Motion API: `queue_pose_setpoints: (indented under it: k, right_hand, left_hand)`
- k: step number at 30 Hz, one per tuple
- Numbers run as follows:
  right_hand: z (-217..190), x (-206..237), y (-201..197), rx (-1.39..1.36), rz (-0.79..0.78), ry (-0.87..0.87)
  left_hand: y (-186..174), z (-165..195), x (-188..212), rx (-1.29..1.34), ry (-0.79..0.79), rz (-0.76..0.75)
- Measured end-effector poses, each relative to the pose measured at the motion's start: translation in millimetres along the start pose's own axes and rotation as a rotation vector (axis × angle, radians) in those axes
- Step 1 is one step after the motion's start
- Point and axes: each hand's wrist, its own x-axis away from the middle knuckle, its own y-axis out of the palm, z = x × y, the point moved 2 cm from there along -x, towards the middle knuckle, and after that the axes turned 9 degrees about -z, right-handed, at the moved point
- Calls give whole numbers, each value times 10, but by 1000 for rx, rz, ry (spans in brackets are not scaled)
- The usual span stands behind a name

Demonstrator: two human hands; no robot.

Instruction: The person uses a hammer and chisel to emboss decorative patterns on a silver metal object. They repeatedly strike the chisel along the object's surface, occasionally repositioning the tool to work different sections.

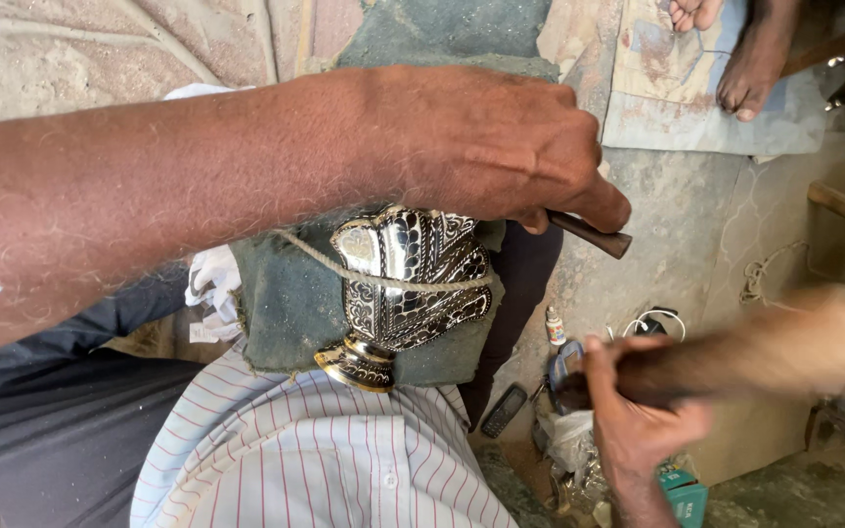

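Engraving looks like the step in hand: the left hand [501, 147] is clenched round a dark-handled chisel [594, 235], held over the upper right of an ornate metal vase [408, 284]. The vase lies on its side on a green pad [286, 303] in the person's lap, just above the striped shirt [315, 450], lashed down by a cord [383, 279] across its body. The right hand [638, 420] grips a wooden mallet [765, 352], blurred, so prob. mid-swing.

To do it well, imo: keep the chisel tip planted on the pattern line before each blow; tip itself is hidden under the hand, can't tell contact. Light, even taps w/ the mallet, wrist loose. Check the cord is taut so the vase doesn't roll. Left forearm crosses the work, so keep it clear of the swing path.
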Motion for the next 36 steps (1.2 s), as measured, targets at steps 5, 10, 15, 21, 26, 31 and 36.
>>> queue_pose_setpoints:
  k: [5, 10, 15, 21, 26, 31, 36]
  right_hand:
    - [-33, 15, 110, 165, -25, 136]
    - [-198, -94, 117, -119, 90, 199]
    - [-206, -127, 62, -28, 63, 115]
    - [-184, -84, 123, 243, -98, 189]
    - [-181, -98, 76, -90, 70, 146]
    - [-84, -36, 67, 75, 1, 104]
    - [-19, -29, 112, -91, 44, 217]
  left_hand:
    - [-39, -9, 12, -45, 21, 8]
    - [-105, -36, 13, 101, -5, -8]
    - [-130, -11, -39, 9, 14, -45]
    - [-113, -22, -58, 23, -20, -84]
    - [-131, -36, -55, 30, 23, -16]
    - [-125, -41, -75, 51, -24, -110]
    - [-146, -60, -70, 25, 53, -30]
